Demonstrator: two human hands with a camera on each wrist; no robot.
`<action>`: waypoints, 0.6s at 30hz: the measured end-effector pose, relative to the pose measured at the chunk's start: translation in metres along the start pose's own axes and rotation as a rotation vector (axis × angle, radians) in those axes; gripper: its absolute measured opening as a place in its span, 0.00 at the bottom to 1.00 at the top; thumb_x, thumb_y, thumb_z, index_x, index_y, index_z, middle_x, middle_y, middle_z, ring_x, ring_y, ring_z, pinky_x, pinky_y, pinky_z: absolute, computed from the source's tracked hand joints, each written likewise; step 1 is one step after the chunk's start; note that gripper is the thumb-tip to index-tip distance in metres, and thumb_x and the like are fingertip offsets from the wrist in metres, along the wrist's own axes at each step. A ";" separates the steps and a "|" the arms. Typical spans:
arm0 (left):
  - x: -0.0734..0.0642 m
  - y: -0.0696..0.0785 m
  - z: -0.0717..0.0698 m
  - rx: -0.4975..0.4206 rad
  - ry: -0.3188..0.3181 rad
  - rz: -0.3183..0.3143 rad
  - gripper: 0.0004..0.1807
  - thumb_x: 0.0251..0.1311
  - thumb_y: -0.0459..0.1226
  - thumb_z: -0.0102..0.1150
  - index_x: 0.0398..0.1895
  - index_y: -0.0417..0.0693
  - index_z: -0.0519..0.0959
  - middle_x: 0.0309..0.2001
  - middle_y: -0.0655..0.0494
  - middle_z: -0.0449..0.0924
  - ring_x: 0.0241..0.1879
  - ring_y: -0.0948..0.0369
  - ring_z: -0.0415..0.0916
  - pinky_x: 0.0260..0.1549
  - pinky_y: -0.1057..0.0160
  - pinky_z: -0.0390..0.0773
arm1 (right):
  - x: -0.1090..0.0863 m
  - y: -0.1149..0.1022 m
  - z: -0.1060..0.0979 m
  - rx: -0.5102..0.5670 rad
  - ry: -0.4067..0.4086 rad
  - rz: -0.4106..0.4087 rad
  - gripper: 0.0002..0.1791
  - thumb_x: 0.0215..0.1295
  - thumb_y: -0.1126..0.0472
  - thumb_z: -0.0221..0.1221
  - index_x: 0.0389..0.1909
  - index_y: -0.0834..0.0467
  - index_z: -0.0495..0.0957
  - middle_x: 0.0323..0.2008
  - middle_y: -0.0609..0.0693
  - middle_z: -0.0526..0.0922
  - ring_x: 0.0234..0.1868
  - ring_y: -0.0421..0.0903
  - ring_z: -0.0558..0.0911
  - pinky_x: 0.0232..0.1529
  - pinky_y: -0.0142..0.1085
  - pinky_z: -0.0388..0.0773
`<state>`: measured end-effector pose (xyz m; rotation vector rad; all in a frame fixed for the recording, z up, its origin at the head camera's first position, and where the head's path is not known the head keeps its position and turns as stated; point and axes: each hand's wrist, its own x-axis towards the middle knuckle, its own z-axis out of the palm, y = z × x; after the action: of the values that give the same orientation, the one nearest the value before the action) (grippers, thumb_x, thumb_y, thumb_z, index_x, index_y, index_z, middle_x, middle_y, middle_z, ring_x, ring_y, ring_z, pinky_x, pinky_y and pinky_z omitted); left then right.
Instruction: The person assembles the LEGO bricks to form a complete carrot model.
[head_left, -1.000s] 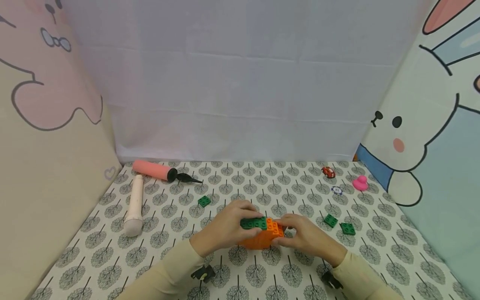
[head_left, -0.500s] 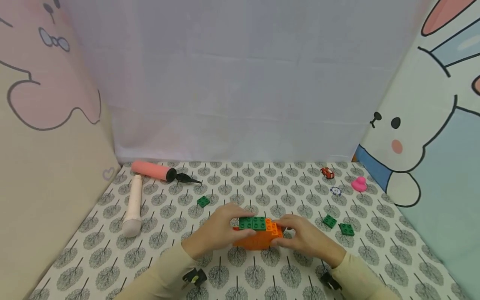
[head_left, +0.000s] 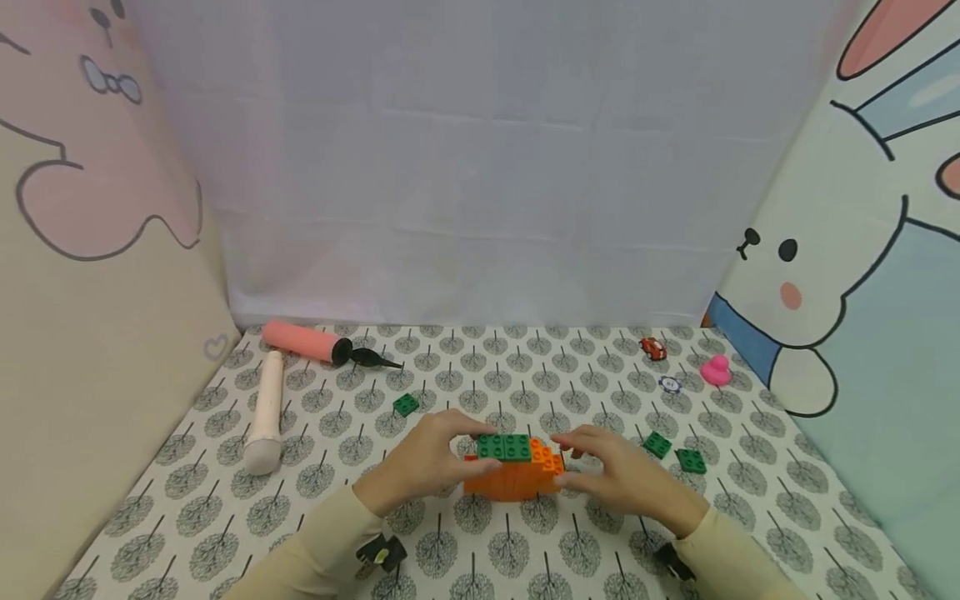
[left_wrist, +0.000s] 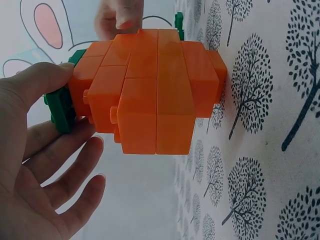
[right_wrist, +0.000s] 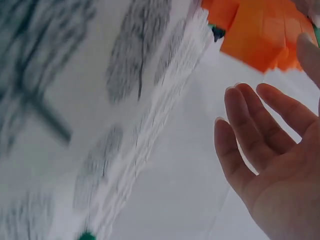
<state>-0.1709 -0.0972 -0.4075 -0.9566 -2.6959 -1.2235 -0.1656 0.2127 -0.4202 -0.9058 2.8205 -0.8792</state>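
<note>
A rounded build of orange toy bricks (head_left: 510, 483) stands on the patterned cloth, its stepped layers showing in the left wrist view. Green bricks (head_left: 504, 447) cap its top. My left hand (head_left: 420, 462) pinches the build at its upper left end, thumb on the near side and index finger behind the green bricks; the other fingers spread loosely. To the right, my right hand (head_left: 626, 475) has its thumb and fingers apart, close to the orange end, with a gap in the right wrist view (right_wrist: 280, 145).
Loose green bricks lie at right (head_left: 691, 461) and far left (head_left: 406, 405). A pink pump (head_left: 303, 342) and a pale microphone-shaped thing (head_left: 266, 417) lie at left. A red toy car (head_left: 652, 348), a poker chip (head_left: 670, 384) and a pink rubber duck (head_left: 716, 370) sit at back right.
My left hand has shifted left along the build, uncovering more of the green bricks. My right hand has let go of the orange end, its fingers spreading and drawing slightly right.
</note>
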 end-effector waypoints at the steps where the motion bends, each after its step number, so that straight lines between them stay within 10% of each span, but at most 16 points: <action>1: 0.000 0.000 0.000 0.005 -0.002 -0.004 0.22 0.56 0.51 0.71 0.52 0.55 0.85 0.48 0.64 0.83 0.48 0.64 0.78 0.51 0.50 0.79 | -0.004 0.003 -0.004 -0.019 0.016 0.010 0.32 0.65 0.36 0.59 0.66 0.48 0.75 0.55 0.45 0.80 0.50 0.45 0.80 0.47 0.46 0.80; 8: 0.000 0.002 0.001 0.024 -0.021 -0.009 0.21 0.57 0.52 0.70 0.52 0.56 0.85 0.44 0.68 0.83 0.48 0.66 0.78 0.52 0.53 0.79 | -0.040 0.045 -0.040 -0.310 0.167 0.120 0.25 0.64 0.50 0.66 0.57 0.58 0.81 0.53 0.58 0.80 0.52 0.59 0.80 0.50 0.57 0.78; 18: 0.001 0.001 0.000 -0.013 -0.031 -0.025 0.22 0.57 0.54 0.69 0.52 0.57 0.85 0.39 0.73 0.81 0.44 0.69 0.77 0.50 0.50 0.80 | -0.082 0.099 -0.066 -0.355 -0.002 0.253 0.32 0.57 0.46 0.69 0.57 0.62 0.80 0.54 0.67 0.78 0.54 0.69 0.77 0.51 0.65 0.73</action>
<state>-0.1709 -0.0967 -0.4065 -0.9548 -2.7350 -1.2422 -0.1633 0.3570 -0.4280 -0.5511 3.0515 -0.3543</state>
